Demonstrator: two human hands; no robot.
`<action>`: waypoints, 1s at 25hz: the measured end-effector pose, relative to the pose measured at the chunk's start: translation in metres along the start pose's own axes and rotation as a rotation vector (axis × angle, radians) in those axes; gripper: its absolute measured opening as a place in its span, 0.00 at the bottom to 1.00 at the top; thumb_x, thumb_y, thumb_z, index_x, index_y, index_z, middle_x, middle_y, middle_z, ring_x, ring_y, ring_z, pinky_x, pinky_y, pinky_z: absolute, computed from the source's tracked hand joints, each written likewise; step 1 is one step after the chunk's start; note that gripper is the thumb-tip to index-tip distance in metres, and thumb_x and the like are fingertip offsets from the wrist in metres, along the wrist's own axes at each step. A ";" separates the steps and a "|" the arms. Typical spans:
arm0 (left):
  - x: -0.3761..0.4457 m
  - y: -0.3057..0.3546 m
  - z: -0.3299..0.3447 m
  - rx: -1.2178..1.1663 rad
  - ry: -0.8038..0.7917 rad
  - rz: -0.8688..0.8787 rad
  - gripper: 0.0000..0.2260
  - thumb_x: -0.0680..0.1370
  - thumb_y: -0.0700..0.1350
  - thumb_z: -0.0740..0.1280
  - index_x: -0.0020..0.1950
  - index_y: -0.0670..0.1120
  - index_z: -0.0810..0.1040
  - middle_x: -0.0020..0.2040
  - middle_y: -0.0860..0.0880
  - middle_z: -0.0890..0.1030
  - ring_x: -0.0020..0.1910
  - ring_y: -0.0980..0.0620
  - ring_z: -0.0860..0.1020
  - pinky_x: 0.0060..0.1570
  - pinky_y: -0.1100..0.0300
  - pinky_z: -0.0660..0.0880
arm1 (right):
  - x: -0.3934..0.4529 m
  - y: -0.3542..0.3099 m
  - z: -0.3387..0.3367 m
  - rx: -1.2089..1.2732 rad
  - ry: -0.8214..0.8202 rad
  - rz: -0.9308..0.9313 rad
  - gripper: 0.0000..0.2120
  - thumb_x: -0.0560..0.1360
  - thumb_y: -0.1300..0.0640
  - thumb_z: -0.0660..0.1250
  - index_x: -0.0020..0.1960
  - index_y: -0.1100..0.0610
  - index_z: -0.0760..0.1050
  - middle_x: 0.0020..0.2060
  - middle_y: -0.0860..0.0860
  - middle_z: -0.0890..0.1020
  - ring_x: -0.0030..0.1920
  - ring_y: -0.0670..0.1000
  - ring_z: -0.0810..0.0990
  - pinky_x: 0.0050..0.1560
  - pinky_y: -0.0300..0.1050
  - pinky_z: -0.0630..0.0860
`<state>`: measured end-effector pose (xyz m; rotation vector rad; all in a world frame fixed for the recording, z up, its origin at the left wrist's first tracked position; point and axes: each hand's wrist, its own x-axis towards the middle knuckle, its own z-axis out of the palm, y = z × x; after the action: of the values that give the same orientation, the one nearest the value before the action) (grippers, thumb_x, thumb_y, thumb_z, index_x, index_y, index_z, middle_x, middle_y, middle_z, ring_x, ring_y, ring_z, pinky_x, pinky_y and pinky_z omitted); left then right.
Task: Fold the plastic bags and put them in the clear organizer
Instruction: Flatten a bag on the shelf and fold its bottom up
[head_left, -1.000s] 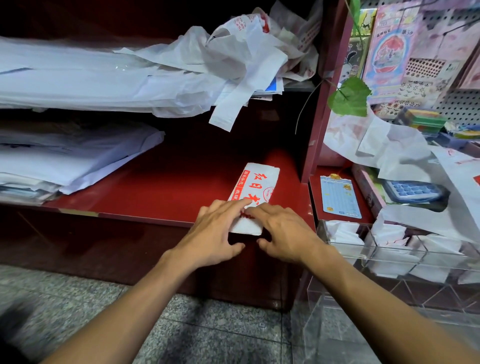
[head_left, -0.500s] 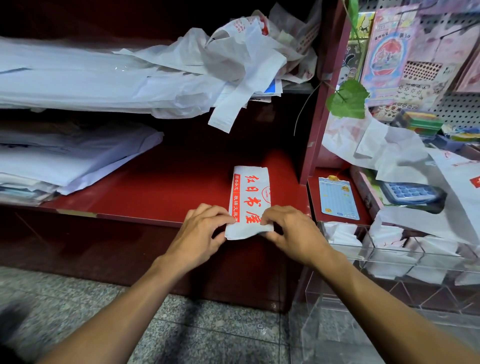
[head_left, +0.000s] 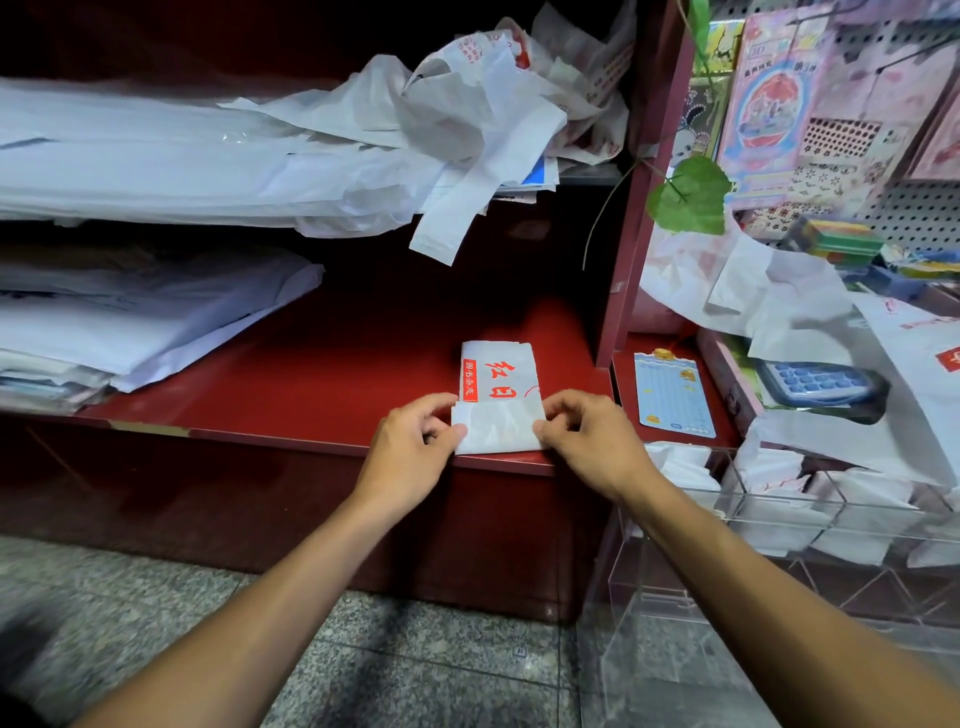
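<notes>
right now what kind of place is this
Probably a small stationery or book shop counter: sticker sheets hang on a pegboard, a calculator sits nearby, and printed carrier bags are piled on red shelves.

Folded plastic bag (head_left: 497, 399) sits at the shelf's (head_left: 322, 379) front edge, left hand (head_left: 410, 453) and right hand (head_left: 589, 441) either side. Clear organizer (head_left: 753, 525) is off right, calculator (head_left: 818, 383) behind it.
</notes>
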<state>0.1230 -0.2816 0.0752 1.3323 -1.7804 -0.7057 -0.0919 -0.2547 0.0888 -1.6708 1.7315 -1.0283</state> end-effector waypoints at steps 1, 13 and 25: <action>0.000 0.001 0.002 0.014 0.021 -0.011 0.15 0.77 0.43 0.70 0.63 0.50 0.78 0.29 0.54 0.80 0.34 0.54 0.78 0.51 0.67 0.72 | 0.000 -0.003 0.001 -0.020 0.019 0.015 0.04 0.75 0.56 0.70 0.49 0.52 0.77 0.32 0.47 0.80 0.32 0.43 0.74 0.35 0.35 0.68; -0.002 -0.011 0.004 0.574 -0.175 0.301 0.30 0.71 0.59 0.75 0.71 0.54 0.73 0.68 0.57 0.69 0.65 0.53 0.65 0.58 0.55 0.61 | -0.005 -0.002 0.008 -0.362 0.091 -0.132 0.05 0.77 0.57 0.66 0.51 0.52 0.79 0.47 0.47 0.75 0.46 0.50 0.76 0.43 0.44 0.72; 0.001 -0.013 -0.005 0.145 -0.070 0.220 0.03 0.77 0.45 0.72 0.46 0.49 0.85 0.47 0.59 0.80 0.49 0.55 0.76 0.53 0.66 0.66 | -0.002 0.006 -0.015 -0.179 -0.153 -0.153 0.04 0.75 0.54 0.71 0.50 0.51 0.82 0.44 0.44 0.83 0.45 0.45 0.78 0.47 0.42 0.72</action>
<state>0.1339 -0.2867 0.0675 1.1920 -2.0293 -0.5162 -0.1075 -0.2500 0.0924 -1.9656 1.6576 -0.8062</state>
